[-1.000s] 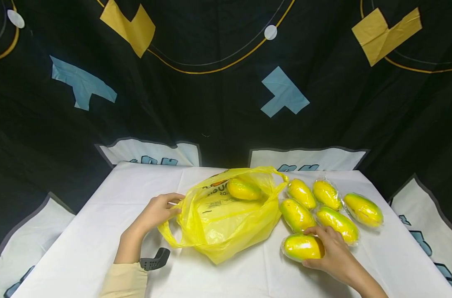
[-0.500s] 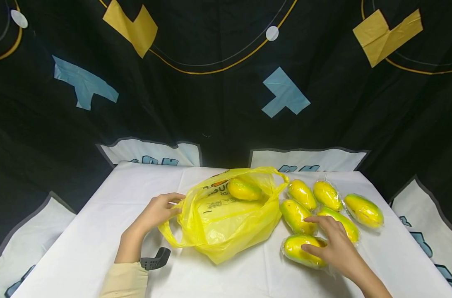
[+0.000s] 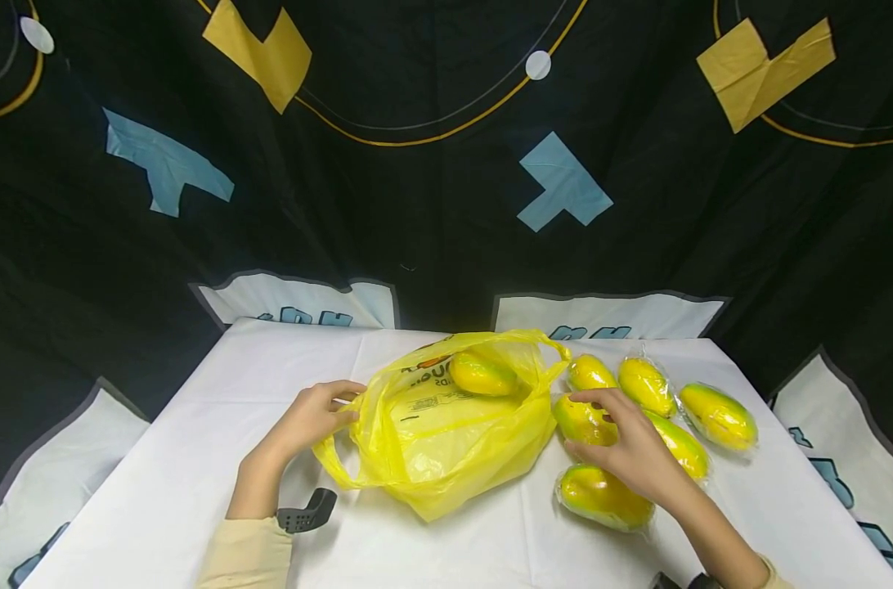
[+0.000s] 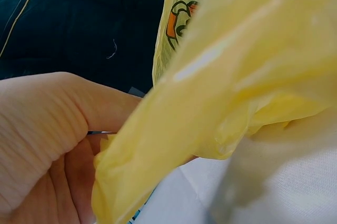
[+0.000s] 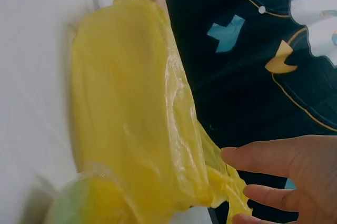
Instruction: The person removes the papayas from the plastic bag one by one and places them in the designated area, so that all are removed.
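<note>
My left hand [image 3: 316,421] pinches the left rim of a yellow plastic bag [image 3: 454,483], which lies with its mouth facing me. In the left wrist view, the thumb and fingers hold a fold of the bag [image 4: 152,155]. Inside the bag is one yellow-green mango [image 3: 482,375]. My right hand [image 3: 630,446] hovers with spread fingers over a plastic-wrapped mango [image 3: 581,421] beside the bag; contact is hard to tell. Nothing is between its fingers in the right wrist view. Nearer to me lies another wrapped mango [image 3: 604,499].
Several more wrapped mangoes lie to the right, including one at the far right [image 3: 719,417] and one partly behind my right hand [image 3: 682,446]. A white cloth [image 3: 196,458] covers the table. Behind it hangs a black curtain [image 3: 417,229] with coloured shapes.
My right hand has let go of the nearest mango and moved away from me, to the mango behind it. The nearest mango has turned slightly. My left hand and the bag stay put.
</note>
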`<state>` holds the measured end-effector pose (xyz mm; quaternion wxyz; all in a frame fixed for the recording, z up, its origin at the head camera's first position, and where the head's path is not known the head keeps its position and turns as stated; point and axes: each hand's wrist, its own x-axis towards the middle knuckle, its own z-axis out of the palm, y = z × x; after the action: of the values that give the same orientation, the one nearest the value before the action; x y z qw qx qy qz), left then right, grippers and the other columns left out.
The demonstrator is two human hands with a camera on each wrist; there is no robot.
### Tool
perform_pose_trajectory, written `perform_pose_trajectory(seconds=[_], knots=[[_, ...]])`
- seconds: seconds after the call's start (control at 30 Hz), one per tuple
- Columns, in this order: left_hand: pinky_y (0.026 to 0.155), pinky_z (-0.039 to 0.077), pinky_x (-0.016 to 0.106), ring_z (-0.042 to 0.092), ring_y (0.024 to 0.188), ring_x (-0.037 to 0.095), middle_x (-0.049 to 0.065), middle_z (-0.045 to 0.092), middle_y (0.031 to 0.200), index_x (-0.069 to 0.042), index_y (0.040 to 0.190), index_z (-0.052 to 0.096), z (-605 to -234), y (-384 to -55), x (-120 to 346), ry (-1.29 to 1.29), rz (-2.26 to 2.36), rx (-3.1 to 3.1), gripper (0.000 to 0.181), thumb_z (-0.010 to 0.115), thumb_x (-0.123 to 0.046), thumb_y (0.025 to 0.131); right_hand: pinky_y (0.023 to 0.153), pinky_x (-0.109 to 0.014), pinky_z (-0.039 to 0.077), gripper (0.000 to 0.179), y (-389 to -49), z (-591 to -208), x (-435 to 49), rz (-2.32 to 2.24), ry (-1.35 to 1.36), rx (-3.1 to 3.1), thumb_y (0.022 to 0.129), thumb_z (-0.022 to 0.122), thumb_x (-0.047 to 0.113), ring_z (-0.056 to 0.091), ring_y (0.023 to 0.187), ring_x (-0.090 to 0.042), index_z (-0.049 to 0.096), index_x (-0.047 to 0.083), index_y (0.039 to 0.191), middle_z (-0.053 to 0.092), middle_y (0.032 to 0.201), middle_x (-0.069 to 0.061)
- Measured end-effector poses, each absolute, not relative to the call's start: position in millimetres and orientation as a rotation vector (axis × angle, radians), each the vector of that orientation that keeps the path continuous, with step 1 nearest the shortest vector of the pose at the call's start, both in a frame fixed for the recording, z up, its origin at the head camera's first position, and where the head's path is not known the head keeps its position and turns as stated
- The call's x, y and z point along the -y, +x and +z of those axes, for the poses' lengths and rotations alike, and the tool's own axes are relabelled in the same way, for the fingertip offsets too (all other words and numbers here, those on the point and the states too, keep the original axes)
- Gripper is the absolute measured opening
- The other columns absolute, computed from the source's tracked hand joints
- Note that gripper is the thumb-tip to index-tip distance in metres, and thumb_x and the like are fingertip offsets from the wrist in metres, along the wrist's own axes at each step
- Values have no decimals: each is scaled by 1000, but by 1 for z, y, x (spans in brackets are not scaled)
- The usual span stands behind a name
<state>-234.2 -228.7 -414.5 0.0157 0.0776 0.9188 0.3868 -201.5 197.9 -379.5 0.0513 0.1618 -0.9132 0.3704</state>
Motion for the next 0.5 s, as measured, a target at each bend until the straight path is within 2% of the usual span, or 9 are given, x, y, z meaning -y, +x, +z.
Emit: perform_pose_trajectory(seconds=[0.33,0.5], knots=[[88,52,49,62,105,37,19,63,120,-3,127,60,-416,-236,228,238,1187,-2855,39,66,-5,88,95,-47,48,44,-226,-366,-172,1193,603,2736,81,79,20,55,110,-29,61,12,120,58,121,-5],[89,51,49,62,106,37,19,63,120,-3,127,60,-416,-236,228,230,1190,-2850,39,66,-6,88,94,-45,49,43,-245,-359,-160,1298,686,2708,82,78,17,59,107,-28,60,9,120,59,120,-8]])
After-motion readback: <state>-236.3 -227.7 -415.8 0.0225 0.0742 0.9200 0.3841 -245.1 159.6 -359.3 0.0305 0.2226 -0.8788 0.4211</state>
